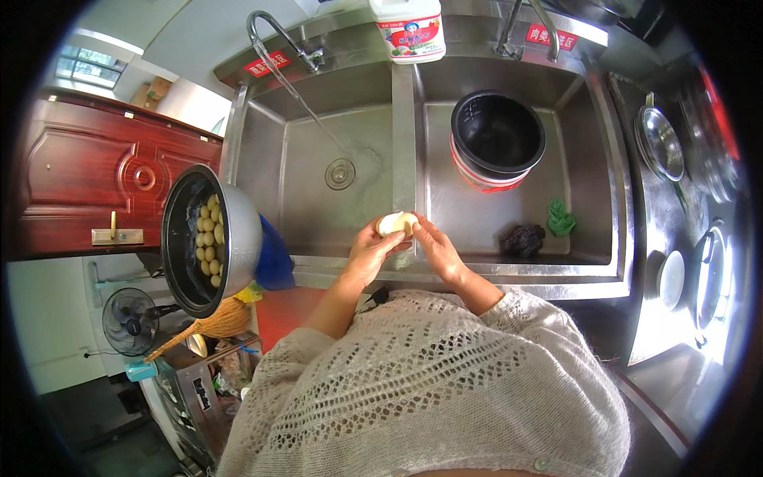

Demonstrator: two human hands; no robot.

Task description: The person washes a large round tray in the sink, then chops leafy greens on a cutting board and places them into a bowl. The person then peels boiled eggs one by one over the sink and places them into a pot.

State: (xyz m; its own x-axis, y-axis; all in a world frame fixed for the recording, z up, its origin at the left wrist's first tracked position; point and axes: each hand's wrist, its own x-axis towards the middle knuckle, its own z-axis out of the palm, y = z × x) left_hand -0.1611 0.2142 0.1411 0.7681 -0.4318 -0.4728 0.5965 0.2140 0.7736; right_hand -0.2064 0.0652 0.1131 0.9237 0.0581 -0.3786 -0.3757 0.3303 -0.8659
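Note:
My left hand (371, 253) and my right hand (438, 247) meet above the near end of the divider (403, 149) of a two-basin stainless steel sink. Between their fingers they hold a pale rounded piece (397, 224), white and light yellow; what it is cannot be settled. Water runs from the left faucet (280, 36) into the left basin (310, 220), landing beyond its drain strainer (340, 174). To my left, a grey pot with a black inside (241, 238) holds several pale, egg-like round things (207, 225).
In the right basin a black inner pot (498, 134) sits on a red-and-white container (489, 182), near a dark scouring pad (523, 239) and a crumpled green bag (560, 217). A detergent jug (411, 33) stands behind the divider. Metal bowls (660, 143) lie rightward; a straw broom (220, 322) leans left.

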